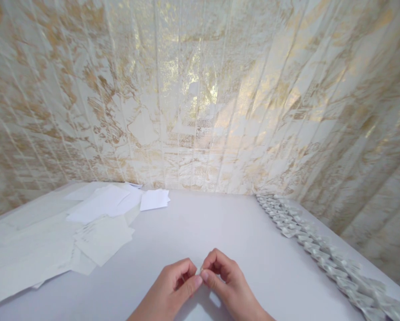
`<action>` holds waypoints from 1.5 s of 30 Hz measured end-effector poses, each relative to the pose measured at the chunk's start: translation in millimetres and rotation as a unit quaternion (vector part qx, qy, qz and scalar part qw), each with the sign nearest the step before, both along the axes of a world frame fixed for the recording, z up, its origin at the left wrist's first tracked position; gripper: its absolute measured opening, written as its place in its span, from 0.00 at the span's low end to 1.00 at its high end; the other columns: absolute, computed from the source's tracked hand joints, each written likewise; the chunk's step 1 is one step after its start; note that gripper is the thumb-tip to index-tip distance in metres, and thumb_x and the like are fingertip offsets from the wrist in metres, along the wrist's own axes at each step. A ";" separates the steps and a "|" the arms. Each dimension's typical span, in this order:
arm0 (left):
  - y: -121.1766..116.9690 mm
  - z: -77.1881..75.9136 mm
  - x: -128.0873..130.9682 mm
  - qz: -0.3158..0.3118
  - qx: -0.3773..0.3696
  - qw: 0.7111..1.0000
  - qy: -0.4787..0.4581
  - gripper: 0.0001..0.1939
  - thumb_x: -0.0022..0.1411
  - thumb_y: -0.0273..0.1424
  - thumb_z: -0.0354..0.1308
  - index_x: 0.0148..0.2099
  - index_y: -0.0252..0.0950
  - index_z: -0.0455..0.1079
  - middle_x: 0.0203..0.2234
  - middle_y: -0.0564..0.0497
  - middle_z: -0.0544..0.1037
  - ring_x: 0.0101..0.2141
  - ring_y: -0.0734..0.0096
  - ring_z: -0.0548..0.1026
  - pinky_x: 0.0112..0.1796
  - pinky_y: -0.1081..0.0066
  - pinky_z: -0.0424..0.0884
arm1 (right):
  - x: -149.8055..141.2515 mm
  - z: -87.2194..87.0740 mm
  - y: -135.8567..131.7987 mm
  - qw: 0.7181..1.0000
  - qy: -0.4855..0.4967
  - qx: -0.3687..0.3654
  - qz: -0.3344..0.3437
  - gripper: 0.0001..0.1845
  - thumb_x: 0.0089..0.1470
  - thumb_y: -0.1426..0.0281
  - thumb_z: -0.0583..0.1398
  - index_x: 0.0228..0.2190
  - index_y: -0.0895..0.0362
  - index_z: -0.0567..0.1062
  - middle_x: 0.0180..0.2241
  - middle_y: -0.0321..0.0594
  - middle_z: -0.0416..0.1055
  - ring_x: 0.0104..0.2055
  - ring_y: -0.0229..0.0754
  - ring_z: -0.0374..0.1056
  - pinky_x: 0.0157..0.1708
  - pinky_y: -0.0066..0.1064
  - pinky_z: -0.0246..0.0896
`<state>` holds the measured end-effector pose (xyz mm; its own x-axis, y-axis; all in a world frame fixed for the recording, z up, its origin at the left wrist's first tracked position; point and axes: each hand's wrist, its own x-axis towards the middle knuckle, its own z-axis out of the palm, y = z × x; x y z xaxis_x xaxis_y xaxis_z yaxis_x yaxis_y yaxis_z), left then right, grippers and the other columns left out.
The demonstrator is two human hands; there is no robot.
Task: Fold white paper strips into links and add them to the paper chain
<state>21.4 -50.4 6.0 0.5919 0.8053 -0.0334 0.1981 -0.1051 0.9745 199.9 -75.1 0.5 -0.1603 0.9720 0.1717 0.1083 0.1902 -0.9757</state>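
My left hand (pixel 175 283) and my right hand (pixel 223 276) meet low in the middle of the view, just above the white table (pixel 200 227). Their fingers are curled and pinched together on a small folded piece of white paper (pixel 199 270), of which only a sliver shows between the fingertips. The thumbs press against each other under it.
Loose white paper sheets (pixel 100 223) lie scattered over the left of the table, with a smaller stack (pixel 155 199) at the back. A long row of several small folded paper pieces (pixel 320 254) runs along the right edge. A cream and gold curtain (pixel 200 89) hangs behind.
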 end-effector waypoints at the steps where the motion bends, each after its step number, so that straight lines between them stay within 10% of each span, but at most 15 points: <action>1: 0.4 -1.2 0.2 0.003 -0.004 1.000 -0.005 0.21 0.64 0.49 0.53 0.29 0.39 0.58 0.23 0.60 0.57 0.27 0.72 0.58 0.28 0.72 0.54 | -0.4 -1.5 0.5 1.000 0.016 -0.003 0.003 0.20 0.55 0.53 0.63 0.27 0.57 0.69 0.24 0.32 0.64 0.27 0.36 0.59 0.31 0.28 0.54; 25: 7.3 -1.3 -1.3 0.072 0.099 0.992 0.038 0.12 0.61 0.38 0.56 0.28 0.38 0.64 0.23 0.57 0.66 0.28 0.69 0.65 0.31 0.72 0.58 | -2.9 -4.2 0.7 0.999 0.018 0.038 -0.005 0.18 0.60 0.53 0.59 0.34 0.55 0.69 0.27 0.33 0.66 0.30 0.37 0.62 0.32 0.29 0.57; 37: 7.2 -4.1 -2.5 0.090 0.080 0.992 -0.024 0.09 0.58 0.31 0.60 0.43 0.38 0.73 0.31 0.53 0.76 0.33 0.66 0.74 0.38 0.71 0.67 | -2.2 0.7 0.9 0.992 -0.107 0.038 -0.056 0.03 0.55 0.72 0.60 0.31 0.56 0.75 0.29 0.35 0.72 0.32 0.40 0.66 0.36 0.30 0.61; 45: 4.4 2.5 -3.7 0.083 0.130 0.988 0.006 0.07 0.63 0.33 0.56 0.32 0.38 0.68 0.29 0.54 0.73 0.32 0.68 0.71 0.33 0.72 0.63 | -1.2 2.7 -1.5 0.985 -0.117 0.115 -0.045 0.07 0.58 0.70 0.61 0.28 0.56 0.76 0.34 0.39 0.70 0.36 0.40 0.67 0.34 0.28 0.59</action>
